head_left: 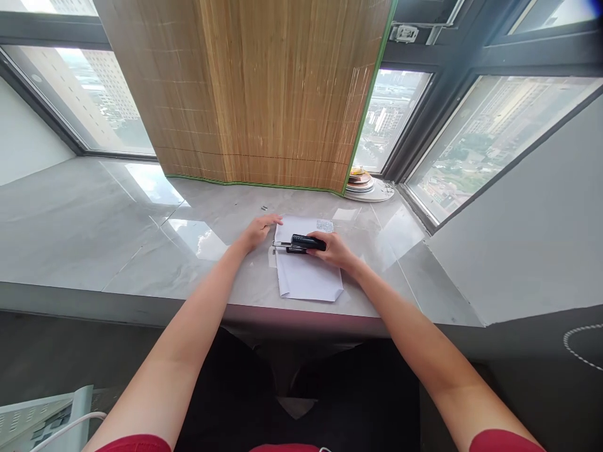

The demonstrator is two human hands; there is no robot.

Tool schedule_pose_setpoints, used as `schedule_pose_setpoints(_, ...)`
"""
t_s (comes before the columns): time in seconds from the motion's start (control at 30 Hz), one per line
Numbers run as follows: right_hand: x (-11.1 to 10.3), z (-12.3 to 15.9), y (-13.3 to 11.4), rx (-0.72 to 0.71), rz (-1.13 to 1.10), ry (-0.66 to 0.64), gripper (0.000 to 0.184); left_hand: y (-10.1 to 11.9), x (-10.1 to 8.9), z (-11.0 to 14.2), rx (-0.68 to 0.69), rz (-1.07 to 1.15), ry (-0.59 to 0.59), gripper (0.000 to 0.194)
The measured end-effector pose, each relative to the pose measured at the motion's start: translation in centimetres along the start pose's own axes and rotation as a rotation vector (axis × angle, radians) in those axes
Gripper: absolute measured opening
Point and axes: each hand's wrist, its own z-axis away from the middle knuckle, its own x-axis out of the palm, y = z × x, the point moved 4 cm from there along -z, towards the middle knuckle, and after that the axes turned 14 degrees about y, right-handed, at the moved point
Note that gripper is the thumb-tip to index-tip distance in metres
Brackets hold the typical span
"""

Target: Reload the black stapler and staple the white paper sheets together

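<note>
A stack of white paper [308, 279] lies on the grey ledge in front of me, its lower corners slightly curled. My right hand [332, 248] is closed around a black stapler [306, 242], which lies sideways across the sheets. The stapler's metal front end reaches the left edge of the paper, and its jaws look spread apart. At the upper left corner of the stack, my left hand [262, 230] grips the edge with its fingertips. A printed grey patch [325, 225] shows near the paper's upper right corner.
Two tiny dark metal bits [264, 208] lie beyond my left hand. A bamboo mat [264, 100] with green edging hangs behind the ledge [108, 232]. Stacked plates [365, 186] stand at the right corner by the windows. The ledge's front edge is close to my body.
</note>
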Motion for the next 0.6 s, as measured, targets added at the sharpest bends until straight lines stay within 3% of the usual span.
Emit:
schedule_pose_setpoints(0.1,-0.4,0.2,-1.2,-0.08,0.018,0.166,0.029,0.0,-0.3,-0.3,-0.185,0.368,0.094,0.029)
schedule_pose_setpoints(0.2,-0.6,0.1,-3.2,-0.208,0.128,0.317,0.027,-1.0,0.6,-0.3,-0.541,0.621,-0.063,0.043)
schedule_pose_setpoints(0.27,0.0,0.0,-4.2,-0.286,0.21,0.326,0.032,-1.4,1.0,-0.1,-0.689,0.663,-0.168,0.059)
schedule_pose_setpoints(0.37,1.2,0.4,-4.5,-0.349,0.302,0.222,0.037,-1.2,1.0,0.3,-0.754,0.701,-0.245,0.07)
schedule_pose_setpoints(0.47,2.1,1.1,-4.1,-0.343,0.337,0.146,0.039,-0.7,0.9,0.9,-0.77,0.721,-0.301,0.062)
schedule_pose_setpoints(0.53,2.2,1.3,-4.0,-0.324,0.336,0.19,0.038,-0.5,0.9,1.1,-0.803,0.727,-0.303,0.048)
schedule_pose_setpoints(0.6,1.6,1.1,-4.0,-0.263,0.31,0.328,0.031,-0.6,0.9,1.0,-0.819,0.76,-0.257,0.035)
